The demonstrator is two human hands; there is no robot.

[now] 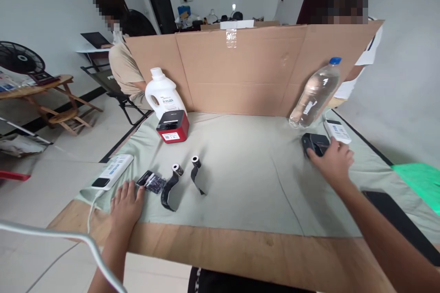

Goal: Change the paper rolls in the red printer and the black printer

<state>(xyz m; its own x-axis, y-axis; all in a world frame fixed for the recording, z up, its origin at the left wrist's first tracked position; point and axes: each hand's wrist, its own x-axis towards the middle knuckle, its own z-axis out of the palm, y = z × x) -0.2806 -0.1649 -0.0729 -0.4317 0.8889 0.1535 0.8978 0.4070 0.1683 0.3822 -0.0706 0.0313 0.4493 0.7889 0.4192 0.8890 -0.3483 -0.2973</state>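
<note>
My left hand (126, 203) lies flat at the near left of the cloth, fingers spread and holding nothing. Its fingertips are beside a small dark plastic packet (151, 181). Just right of that are two small rolls of dark-backed paper, a left roll (176, 170) and a right roll (195, 162), each with a loose curled tail. At the right, my right hand (333, 162) grips a small black box-shaped device (315, 143), thumb at its near left side and fingers at its right. A red and black box-shaped device (173, 127) stands further back on the left.
A white jug (165, 94) and a clear, blue-capped bottle (314, 96) stand before a cardboard screen (237, 73). White power banks lie left (115, 171) and right (337, 131). A black phone-like slab (395, 215) and green sheet (421, 183) are at right. Two people sit beyond.
</note>
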